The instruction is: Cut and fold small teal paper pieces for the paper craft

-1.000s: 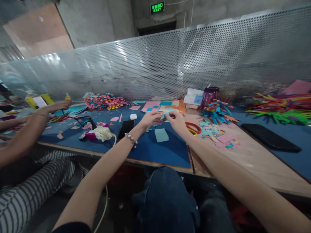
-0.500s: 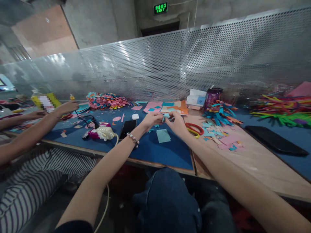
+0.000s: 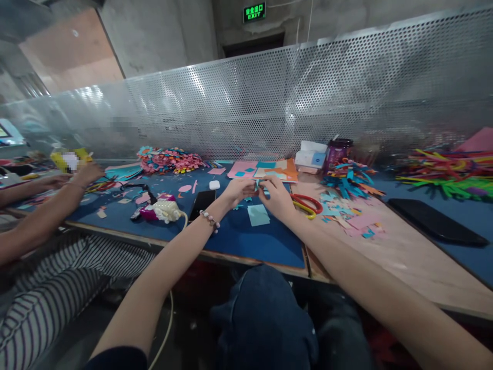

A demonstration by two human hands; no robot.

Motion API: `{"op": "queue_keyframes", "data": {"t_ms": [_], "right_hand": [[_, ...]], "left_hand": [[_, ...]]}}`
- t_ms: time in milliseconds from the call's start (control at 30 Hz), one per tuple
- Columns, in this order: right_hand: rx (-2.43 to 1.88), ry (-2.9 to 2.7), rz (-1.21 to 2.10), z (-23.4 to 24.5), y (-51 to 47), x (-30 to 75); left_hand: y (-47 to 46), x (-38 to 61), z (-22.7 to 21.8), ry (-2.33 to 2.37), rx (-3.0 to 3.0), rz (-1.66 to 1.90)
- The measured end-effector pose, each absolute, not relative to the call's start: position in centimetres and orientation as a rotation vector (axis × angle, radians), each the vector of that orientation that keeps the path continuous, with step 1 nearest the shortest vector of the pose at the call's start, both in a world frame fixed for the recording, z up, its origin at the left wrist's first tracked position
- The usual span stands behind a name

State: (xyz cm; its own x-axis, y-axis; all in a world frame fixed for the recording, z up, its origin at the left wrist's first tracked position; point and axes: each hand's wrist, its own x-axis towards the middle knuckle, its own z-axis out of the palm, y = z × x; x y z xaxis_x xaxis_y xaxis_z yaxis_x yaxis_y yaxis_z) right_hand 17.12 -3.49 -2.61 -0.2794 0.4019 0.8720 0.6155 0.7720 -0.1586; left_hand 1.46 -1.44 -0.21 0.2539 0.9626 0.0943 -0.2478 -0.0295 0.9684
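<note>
My left hand (image 3: 242, 192) and my right hand (image 3: 276, 194) meet above the blue table mat, fingers pinched together. Between the fingertips is a small light-blue piece of paper (image 3: 257, 185), mostly covered by the fingers. Just below the hands a light-blue paper square (image 3: 258, 215) lies flat on the mat. To the right of my right hand rest scissors (image 3: 308, 205) with red and yellow handles. Small blue scraps (image 3: 248, 199) lie under the hands.
Left of my hands are a dark phone (image 3: 201, 201), a white case (image 3: 214, 184) and a glue gun (image 3: 159, 209) with its cord. Paper scraps (image 3: 356, 218) cover the wooden strip at right. Coloured sheets (image 3: 239, 169) lie behind. A co-worker's hand (image 3: 88, 173) works at far left.
The small paper between my fingertips has turned and shows less of its face; my right hand has shifted slightly left. The co-worker's hand has moved left and lower.
</note>
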Motion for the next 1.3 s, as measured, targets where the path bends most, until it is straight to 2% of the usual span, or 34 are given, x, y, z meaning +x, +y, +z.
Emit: {"op": "queue_keyframes", "data": {"t_ms": [500, 800, 1300], "right_hand": [[-0.835, -1.973, -0.291, -2.3, -4.5, 17.4], [-0.896, -1.647, 0.063, -2.0, -3.6, 17.3], [-1.003, -1.601, 0.462, -2.9, -1.9, 18.0]], "left_hand": [[-0.9, 1.0, -0.7, 0.709, 1.155, 1.117], [-1.1, 1.0, -0.6, 0.808, 1.344, 1.065], [-0.3, 1.4, -1.5, 0.836, 1.571, 1.097]]}}
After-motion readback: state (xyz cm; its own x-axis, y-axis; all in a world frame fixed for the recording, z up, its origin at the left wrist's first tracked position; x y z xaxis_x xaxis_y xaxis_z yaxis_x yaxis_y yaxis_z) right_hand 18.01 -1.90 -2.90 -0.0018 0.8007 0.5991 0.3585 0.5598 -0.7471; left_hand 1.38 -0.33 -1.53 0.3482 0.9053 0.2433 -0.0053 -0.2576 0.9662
